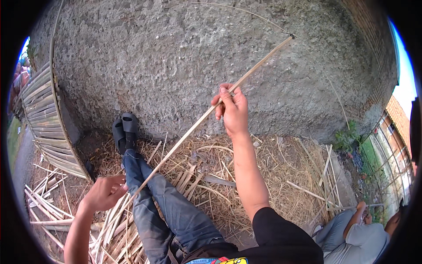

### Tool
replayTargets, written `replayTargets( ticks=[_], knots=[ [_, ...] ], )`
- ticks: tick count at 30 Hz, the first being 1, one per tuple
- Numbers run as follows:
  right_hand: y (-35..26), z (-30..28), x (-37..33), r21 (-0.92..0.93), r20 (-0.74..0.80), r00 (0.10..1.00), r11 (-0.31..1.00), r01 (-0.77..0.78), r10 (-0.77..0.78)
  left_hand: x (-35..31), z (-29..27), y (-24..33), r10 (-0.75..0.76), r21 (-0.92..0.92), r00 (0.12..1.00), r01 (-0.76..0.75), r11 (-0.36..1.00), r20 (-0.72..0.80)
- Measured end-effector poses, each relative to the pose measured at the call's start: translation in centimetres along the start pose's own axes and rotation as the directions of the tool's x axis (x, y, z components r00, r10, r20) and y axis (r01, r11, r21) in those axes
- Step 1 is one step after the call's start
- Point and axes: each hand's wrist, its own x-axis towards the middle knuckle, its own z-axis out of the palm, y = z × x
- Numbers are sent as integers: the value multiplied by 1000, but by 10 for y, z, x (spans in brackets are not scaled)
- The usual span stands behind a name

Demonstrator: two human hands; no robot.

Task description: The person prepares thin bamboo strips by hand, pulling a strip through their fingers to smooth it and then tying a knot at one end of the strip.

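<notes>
My right hand (234,110) is raised in front of the wall, thumb and fingers closed around a long, thin bamboo strip (180,139). The strip slants from above my thighs at lower left to the upper right, where a dark frayed bit and a thin fibre show at its tip. Near the strip's lower end is my left hand (104,193), its fingers curled in; what they hold, if anything, I cannot make out. My outstretched legs (176,211) in blue trousers cross at the ankles, with dark slippers (127,125) on the feet.
A rough grey wall (167,66) rises ahead. Split bamboo pieces (116,229) lie heaped at lower left, below a slatted bamboo panel (46,119). Shavings (272,176) cover the ground, with a flat grey piece (219,181) among them. Another person (356,233) sits at lower right.
</notes>
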Motion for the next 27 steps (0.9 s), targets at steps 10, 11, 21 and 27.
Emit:
replayTargets(
  ticks=[10, 11, 21, 27],
  knots=[
    [-43, -20, 79, 25, 35, 992, 992, 122, -123, -26, 92, -69, 60, -25, 950, -72, 997, -308],
    [-47, -20, 85, 22, 34, 992, 992, 122, -123, -24, 95, -55, 67, 84, 908, -35, 996, -414],
    [-117, -143, 80, -109, -421, 841, 940, 325, -339, -3, 90, -70, 254, 402, 735, 27, 915, -629],
    [-121, -355, -46, -237, -737, 605, 954, 186, -301, -20, 116, -105, 169, 405, 742, 149, 902, -649]
  ],
)
